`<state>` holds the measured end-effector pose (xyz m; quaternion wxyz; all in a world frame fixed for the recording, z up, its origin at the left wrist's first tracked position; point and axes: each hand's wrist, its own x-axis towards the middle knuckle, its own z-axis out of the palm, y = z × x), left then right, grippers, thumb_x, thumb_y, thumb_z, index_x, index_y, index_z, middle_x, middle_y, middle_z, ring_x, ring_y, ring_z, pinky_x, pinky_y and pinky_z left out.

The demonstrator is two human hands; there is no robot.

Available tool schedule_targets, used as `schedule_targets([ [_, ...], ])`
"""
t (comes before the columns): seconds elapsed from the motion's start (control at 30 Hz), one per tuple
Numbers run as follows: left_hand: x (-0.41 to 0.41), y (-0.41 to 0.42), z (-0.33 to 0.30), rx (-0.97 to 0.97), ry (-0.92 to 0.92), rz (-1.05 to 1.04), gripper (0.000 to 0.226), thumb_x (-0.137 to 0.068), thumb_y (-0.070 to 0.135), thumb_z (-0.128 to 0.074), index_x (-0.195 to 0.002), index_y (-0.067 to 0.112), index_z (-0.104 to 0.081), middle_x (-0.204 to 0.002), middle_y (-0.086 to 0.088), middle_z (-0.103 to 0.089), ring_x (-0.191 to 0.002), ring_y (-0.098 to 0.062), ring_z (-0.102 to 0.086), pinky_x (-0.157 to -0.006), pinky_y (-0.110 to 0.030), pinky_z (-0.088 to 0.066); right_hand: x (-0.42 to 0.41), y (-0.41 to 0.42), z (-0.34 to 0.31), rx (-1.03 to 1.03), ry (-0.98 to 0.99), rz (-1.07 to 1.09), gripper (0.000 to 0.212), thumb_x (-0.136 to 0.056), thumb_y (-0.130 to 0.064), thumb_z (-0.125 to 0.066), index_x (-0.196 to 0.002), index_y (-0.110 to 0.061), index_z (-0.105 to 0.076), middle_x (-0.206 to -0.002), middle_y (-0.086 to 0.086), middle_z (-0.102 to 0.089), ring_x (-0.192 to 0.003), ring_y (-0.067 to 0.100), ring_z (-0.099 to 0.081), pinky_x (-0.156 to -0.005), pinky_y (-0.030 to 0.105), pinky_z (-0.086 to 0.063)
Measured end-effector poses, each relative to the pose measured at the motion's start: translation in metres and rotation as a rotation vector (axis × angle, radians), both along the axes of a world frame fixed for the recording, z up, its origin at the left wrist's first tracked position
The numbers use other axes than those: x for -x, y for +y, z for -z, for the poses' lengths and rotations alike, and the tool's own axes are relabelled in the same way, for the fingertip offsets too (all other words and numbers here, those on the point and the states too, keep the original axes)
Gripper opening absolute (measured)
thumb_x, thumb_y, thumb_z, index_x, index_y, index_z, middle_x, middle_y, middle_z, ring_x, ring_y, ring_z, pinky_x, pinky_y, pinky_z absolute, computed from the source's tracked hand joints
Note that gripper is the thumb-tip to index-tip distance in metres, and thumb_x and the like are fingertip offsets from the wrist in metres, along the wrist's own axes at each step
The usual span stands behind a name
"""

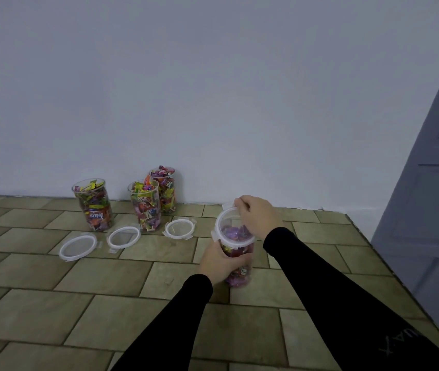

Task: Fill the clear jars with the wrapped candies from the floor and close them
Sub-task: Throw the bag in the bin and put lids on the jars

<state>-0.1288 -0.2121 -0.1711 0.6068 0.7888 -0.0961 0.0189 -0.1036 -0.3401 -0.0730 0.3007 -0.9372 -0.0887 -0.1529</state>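
Jar (235, 253) beside three loose lids (123, 236)

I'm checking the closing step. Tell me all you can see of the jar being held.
The held jar is a clear plastic cylinder, upright on the tiled floor, full of wrapped candies, mostly purple and red. The left hand grips its side. A clear, white-rimmed lid with clip tabs sits tilted on its mouth, and the right hand pinches the lid's far edge.
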Motion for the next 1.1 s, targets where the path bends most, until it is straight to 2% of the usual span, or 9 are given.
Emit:
schedule_targets([
  [0.17,-0.009,0.005,0.001,-0.010,0.002,-0.007,0.081,-0.052,0.044,-0.091,-0.122,0.021,-0.056,-0.108,0.009,-0.071,-0.100,-0.007,-0.067,-0.091,-0.036,-0.055,-0.007,-0.002,-0.001,-0.008,0.075,0.017,0.036,-0.101,-0.034,-0.036,-0.094,-0.012,-0.063,-0.085,0.001,-0.062,-0.082,0.021,-0.056,-0.073,0.033,-0.043],
  [0.33,-0.012,0.007,0.001,-0.023,0.007,0.007,0.080,-0.052,0.045,-0.089,-0.121,0.021,-0.057,-0.106,0.009,-0.071,-0.099,-0.004,-0.066,-0.092,-0.033,-0.054,-0.012,0.004,-0.002,0.013,0.112,0.019,0.029,-0.099,-0.037,-0.043,-0.100,-0.017,-0.064,-0.100,0.000,-0.055,-0.088,0.020,-0.057,-0.076,0.031,-0.044],
  [0.5,-0.012,0.007,-0.004,0.006,-0.014,0.032,0.074,-0.055,0.037,-0.088,-0.120,0.017,-0.059,-0.105,0.006,-0.072,-0.098,-0.006,-0.067,-0.088,-0.027,-0.054,-0.014,0.009,-0.003,-0.038,0.154,0.050,0.027,-0.098,-0.035,-0.046,-0.089,-0.016,-0.063,-0.086,0.000,-0.064,-0.084,0.022,-0.062,-0.076,0.035,-0.049],
  [0.63,-0.013,0.008,-0.005,-0.010,0.000,0.032,0.061,-0.064,0.024,-0.089,-0.117,0.020,-0.060,-0.105,0.008,-0.072,-0.097,-0.003,-0.066,-0.085,-0.021,-0.052,-0.010,0.009,-0.008,0.035,0.088,0.099,0.038,-0.097,-0.049,-0.041,-0.092,-0.018,-0.063,-0.088,-0.002,-0.061,-0.088,0.020,-0.059,-0.075,0.032,-0.047],
  [0.7,-0.013,0.008,-0.007,-0.015,-0.007,0.019,0.060,-0.064,0.022,-0.089,-0.116,0.023,-0.059,-0.105,0.012,-0.070,-0.097,0.000,-0.065,-0.083,-0.016,-0.050,-0.006,0.007,-0.011,0.030,0.031,0.036,0.041,-0.091,-0.059,-0.044,-0.099,-0.024,-0.065,-0.101,-0.005,-0.061,-0.099,0.017,-0.055,-0.085,0.035,-0.044],
  [0.77,-0.013,0.007,-0.008,-0.011,-0.023,0.014,0.062,-0.063,0.023,-0.089,-0.117,0.024,-0.058,-0.106,0.012,-0.070,-0.100,-0.002,-0.065,-0.084,-0.015,-0.050,-0.001,0.006,-0.015,0.174,0.028,-0.140,0.046,-0.085,-0.066,-0.048,-0.110,-0.031,-0.063,-0.117,-0.007,-0.056,-0.113,0.015,-0.046,-0.098,0.041,-0.036],
  [0.87,-0.014,0.007,-0.008,-0.036,-0.039,-0.012,0.055,-0.064,0.024,-0.089,-0.109,0.035,-0.058,-0.104,0.016,-0.068,-0.099,0.001,-0.063,-0.083,-0.013,-0.050,0.002,0.005,-0.011,0.381,0.050,-0.309,0.072,-0.068,-0.085,-0.043,-0.120,-0.037,-0.057,-0.121,-0.008,-0.051,-0.114,0.015,-0.044,-0.097,0.039,-0.036],
  [0.97,-0.013,0.007,-0.007,-0.058,-0.049,0.001,0.042,-0.067,0.024,-0.087,-0.102,0.033,-0.064,-0.099,0.015,-0.070,-0.095,0.001,-0.064,-0.077,-0.010,-0.048,0.000,0.002,-0.006,0.298,0.048,-0.340,0.066,-0.069,-0.076,-0.059,-0.122,-0.036,-0.056,-0.118,-0.008,-0.051,-0.110,0.013,-0.046,-0.091,0.032,-0.039],
  [1.1,-0.014,0.008,-0.006,-0.025,-0.047,-0.001,0.058,-0.065,0.025,-0.088,-0.114,0.030,-0.058,-0.107,0.013,-0.068,-0.099,0.003,-0.063,-0.084,-0.015,-0.049,0.002,0.003,-0.003,0.189,-0.001,-0.348,0.056,-0.074,-0.058,-0.071,-0.122,-0.032,-0.060,-0.115,-0.008,-0.050,-0.109,0.010,-0.045,-0.090,0.025,-0.036],
])
